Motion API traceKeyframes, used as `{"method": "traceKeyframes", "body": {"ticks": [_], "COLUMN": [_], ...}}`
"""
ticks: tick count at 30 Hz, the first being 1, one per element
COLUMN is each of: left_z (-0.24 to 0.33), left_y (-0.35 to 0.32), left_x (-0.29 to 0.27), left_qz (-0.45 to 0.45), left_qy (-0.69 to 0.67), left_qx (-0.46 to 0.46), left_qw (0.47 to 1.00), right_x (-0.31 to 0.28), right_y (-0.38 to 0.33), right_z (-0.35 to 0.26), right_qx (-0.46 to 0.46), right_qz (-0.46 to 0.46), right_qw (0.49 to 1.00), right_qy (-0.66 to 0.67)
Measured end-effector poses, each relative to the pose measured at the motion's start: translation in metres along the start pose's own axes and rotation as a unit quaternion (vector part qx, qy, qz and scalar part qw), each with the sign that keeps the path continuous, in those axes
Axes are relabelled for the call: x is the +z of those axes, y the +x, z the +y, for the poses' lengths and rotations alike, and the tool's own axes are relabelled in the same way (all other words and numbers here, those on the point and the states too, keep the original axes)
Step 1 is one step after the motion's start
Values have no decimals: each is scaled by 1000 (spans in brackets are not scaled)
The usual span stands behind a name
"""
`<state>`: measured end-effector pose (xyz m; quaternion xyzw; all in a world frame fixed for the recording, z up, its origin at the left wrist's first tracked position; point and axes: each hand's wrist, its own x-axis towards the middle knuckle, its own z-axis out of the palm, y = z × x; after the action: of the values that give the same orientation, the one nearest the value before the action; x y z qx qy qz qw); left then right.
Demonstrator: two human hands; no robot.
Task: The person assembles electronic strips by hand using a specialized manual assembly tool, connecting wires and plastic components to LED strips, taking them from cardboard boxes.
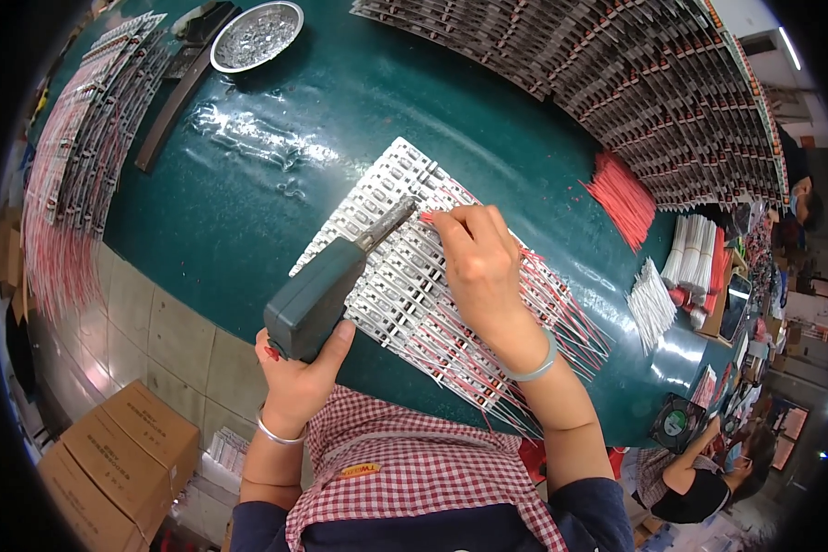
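My left hand [296,379] is wrapped round a dark green soldering gun [317,296]. Its metal tip reaches up and right over a panel of small white circuit boards [363,207], which lies slantwise on the table. Close to that tip, my right hand [480,262] is closed in a pinch, with the end of a red wire [427,218] at its fingertips. Red and white wires [561,317] run from the panel's right half toward its lower right edge. Whether the tip touches a board is too small to tell.
On the green table [488,120] stand a metal bowl [258,37] of small bits, a dark bar [170,115] and wired panels [92,138]. Rightward are tall board stacks [607,83], red wires [621,198], white wires [653,308] and a fan [678,420]. A co-worker [699,483] sits lower right.
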<state>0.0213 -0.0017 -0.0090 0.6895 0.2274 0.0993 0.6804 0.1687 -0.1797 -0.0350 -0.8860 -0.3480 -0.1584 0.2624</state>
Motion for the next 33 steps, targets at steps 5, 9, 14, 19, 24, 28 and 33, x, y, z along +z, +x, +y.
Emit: {"method": "traceKeyframes", "body": {"ticks": [5,9,14,19,24,28,33], "left_z": [6,8,7,3,5,6,3], "left_y": [1,2,4,10,9,4,0], "left_x": [4,6,4,7,4,2,0], "left_qz": [-5,-1,-15,-19,-19,-9,12], "left_qy": [31,28,60,82,97,59,35], "left_qx": [-9,-2,27,81,105,54,20], "left_qw": [999,1000,998,993,990,997,999], "right_x": [1,0,0,0,1,1,1], "right_y": [1,2,3,2,2,2,3], "right_z": [0,0,-1,0,-2,-3,-3], "right_qx": [-4,-1,0,5,1,3,1], "right_qz": [-4,-16,-23,-25,-24,-30,-24], "right_qw": [1000,1000,1000,1000,1000,1000,1000], "right_qy": [0,7,9,0,0,-2,-3]}}
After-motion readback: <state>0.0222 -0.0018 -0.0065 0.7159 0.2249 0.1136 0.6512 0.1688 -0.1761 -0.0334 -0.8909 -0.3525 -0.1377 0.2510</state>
